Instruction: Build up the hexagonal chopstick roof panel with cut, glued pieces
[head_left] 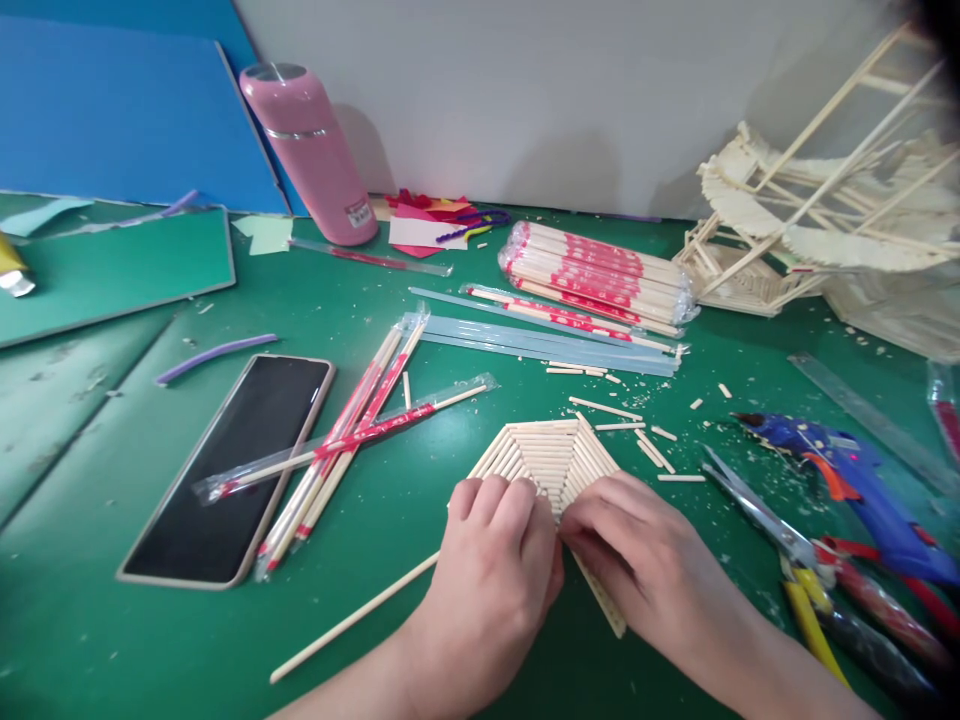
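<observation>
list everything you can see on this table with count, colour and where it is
stick panel: one, pale wood, front centre, under both hands
loose stick: one, pale, front, left of the hands
phone: one, black screen, left
wrapped chopsticks: several, red and clear wrappers, beside the phone
chopstick pack: one, red print, back centre
bottle: one, pink, back left
glue gun: one, blue, right
scissors: one pair, steel blades, right
stick model: one, pale, back right
ruler: one, clear, right
table: one, green
left hand: on the panel
right hand: on the panel
</observation>
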